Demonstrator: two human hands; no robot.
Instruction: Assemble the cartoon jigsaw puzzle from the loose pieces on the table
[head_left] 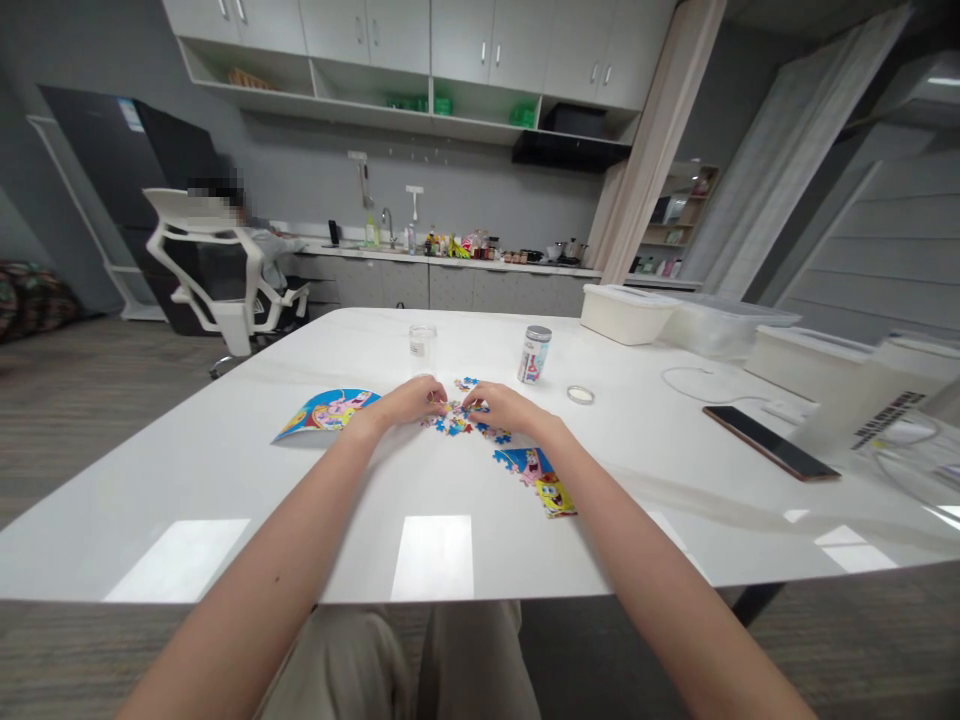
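Note:
A loose pile of small jigsaw puzzle pieces (pixel 456 426) lies on the white table between my hands. My left hand (pixel 411 400) reaches in from the left, its fingers curled together on a puzzle piece at the pile's edge. From the other side my right hand (pixel 504 408) has thumb and fingers closed around a puzzle piece, partly hidden by the fingers. A joined section of puzzle (pixel 553 494), with a yellow cartoon face and a pink figure, lies beside my right forearm, which covers part of it. A curved picture sheet (pixel 330 412) rests left of my left hand.
Behind the hands stand a clear jar (pixel 423 346) and a printed can (pixel 534 355), with a round lid (pixel 580 395) nearby. A phone (pixel 771 440), cables and plastic bins (pixel 626 316) occupy the right side. A person sits in a white chair (pixel 217 260) at back left.

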